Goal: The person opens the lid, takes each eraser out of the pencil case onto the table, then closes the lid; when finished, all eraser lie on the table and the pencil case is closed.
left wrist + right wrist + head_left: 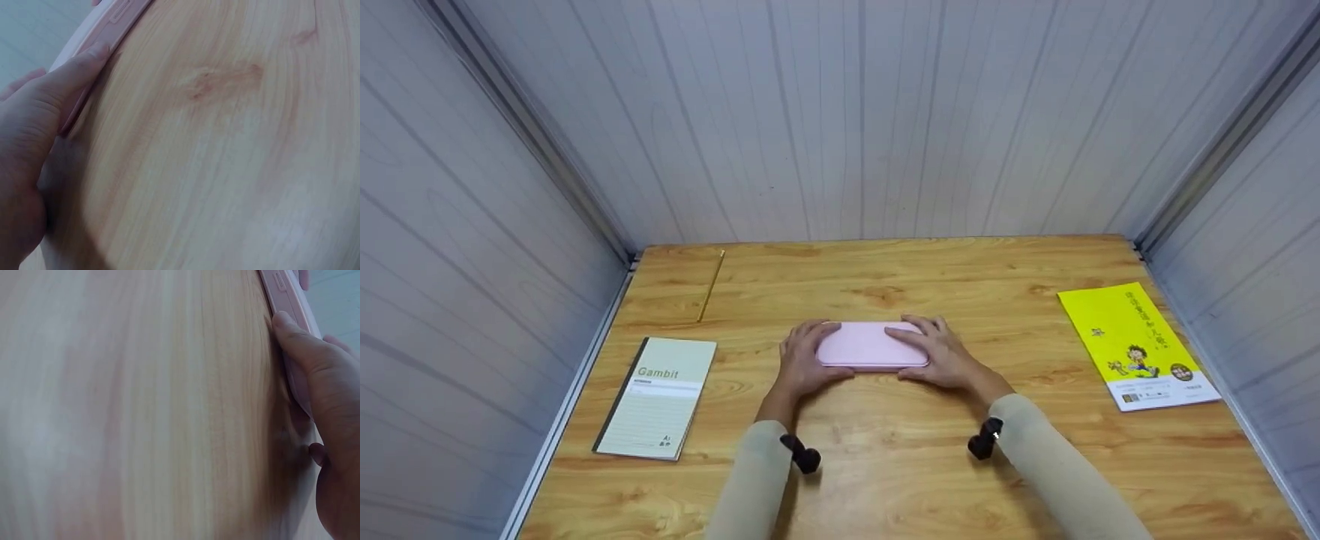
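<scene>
While both hands (802, 360) (941, 352) grip its ends, the closed pink case (870, 346) hides any contents.

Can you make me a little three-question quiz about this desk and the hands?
1. True or false: both hands hold the pink case.
2. Which lies nearer the right hand? A) the Gambit notebook B) the yellow booklet
3. Fill in: the left hand's thumb presses the case's near ____.

Key: 1 true; 2 B; 3 edge. The case lies flat on the wooden table, each hand curled over one end.
</scene>
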Available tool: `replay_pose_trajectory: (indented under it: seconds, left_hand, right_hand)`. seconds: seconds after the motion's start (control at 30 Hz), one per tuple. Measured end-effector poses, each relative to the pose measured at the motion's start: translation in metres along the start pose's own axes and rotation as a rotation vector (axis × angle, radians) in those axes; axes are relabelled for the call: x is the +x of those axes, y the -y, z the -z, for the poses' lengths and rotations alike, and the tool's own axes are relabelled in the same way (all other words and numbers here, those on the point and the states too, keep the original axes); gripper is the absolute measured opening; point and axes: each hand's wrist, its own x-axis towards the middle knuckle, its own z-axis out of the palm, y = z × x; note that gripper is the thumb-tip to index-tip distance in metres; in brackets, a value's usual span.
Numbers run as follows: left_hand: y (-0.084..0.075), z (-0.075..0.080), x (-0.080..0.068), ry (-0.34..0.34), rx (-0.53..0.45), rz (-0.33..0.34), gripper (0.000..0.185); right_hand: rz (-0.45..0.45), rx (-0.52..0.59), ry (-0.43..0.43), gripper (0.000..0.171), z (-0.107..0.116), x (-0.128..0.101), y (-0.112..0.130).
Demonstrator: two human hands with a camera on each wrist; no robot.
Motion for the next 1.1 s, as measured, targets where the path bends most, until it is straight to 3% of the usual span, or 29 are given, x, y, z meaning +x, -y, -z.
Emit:
replay_pose_trajectory:
  seconds: [0.27,0.67,1.1]
  left_hand:
    - [-0.003,-0.001,-0.004,-0.015,-0.046,0.003,0.084]
    - [0.001,-0.001,-0.004,0.014,0.021,-0.005,0.099]
    - [0.001,-0.003,-0.005,-0.010,0.026,-0.017,0.096]
  right_hand:
    - [0.007,-0.013,0.011,0.073,0.001,-0.005,0.000]
    - [0.019,0.019,0.024,0.063,0.002,-0.007,0.002]
    - [0.050,-0.041,0.044,0.056,0.000,-0.011,0.001]
